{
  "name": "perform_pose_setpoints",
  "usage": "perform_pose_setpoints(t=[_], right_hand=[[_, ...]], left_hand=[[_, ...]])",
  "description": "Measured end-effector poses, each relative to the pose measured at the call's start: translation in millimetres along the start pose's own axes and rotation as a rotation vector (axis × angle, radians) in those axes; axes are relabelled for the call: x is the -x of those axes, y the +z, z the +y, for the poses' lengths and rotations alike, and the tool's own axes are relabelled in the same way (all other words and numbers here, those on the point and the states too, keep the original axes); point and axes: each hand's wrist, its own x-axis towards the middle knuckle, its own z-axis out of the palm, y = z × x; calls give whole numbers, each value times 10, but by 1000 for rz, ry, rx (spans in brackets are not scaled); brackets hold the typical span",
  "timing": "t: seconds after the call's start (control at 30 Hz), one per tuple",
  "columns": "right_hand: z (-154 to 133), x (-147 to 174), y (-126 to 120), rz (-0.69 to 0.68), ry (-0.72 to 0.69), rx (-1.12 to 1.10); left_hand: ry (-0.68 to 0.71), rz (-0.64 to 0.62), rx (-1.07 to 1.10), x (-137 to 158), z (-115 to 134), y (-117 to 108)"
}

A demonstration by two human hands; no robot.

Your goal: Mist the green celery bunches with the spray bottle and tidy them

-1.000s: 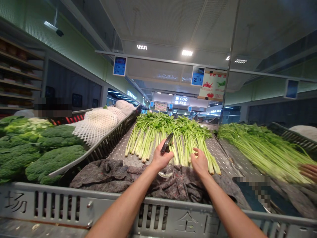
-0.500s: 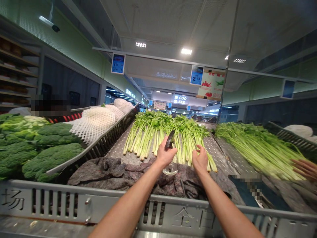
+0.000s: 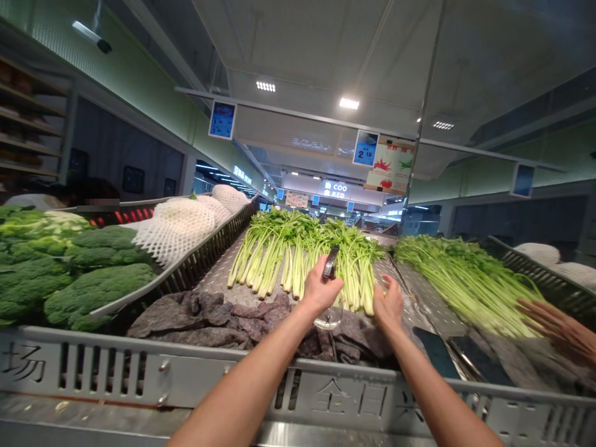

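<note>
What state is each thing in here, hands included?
Clear bottle with black spray head: held, head uppermost
Left hand: closed around the bottle
Right hand: half-open, nothing visibly held
Green leafy celery: laid in a row
Dark grey cloth: crumpled
White foam netting: stretched open
White ceiling lights: lit

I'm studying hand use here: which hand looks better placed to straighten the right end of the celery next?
Probably the right hand: it is beside the celery's right end and appears to hold nothing, while the left hand is wrapped around a spray bottle.
</note>
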Motion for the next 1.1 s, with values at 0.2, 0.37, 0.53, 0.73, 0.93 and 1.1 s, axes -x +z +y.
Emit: perform_pose_setpoints(t=[0.2, 0.37, 0.53, 0.73, 0.93, 1.1], right_hand=[[52, -42, -140, 38, -8, 20], [127, -42, -196, 63, -17, 49], [223, 26, -113, 64, -13, 23], [322, 23, -125, 36, -54, -6], [324, 13, -160, 41, -64, -15], [313, 24, -149, 33, -37, -1]], left_hand=[[24, -96, -78, 94, 135, 148], [90, -114, -93, 160, 189, 241], [97, -137, -61, 164, 137, 298], [37, -194, 2, 107, -46, 323], [157, -255, -40, 186, -17, 362], [148, -274, -4, 260, 107, 436]])
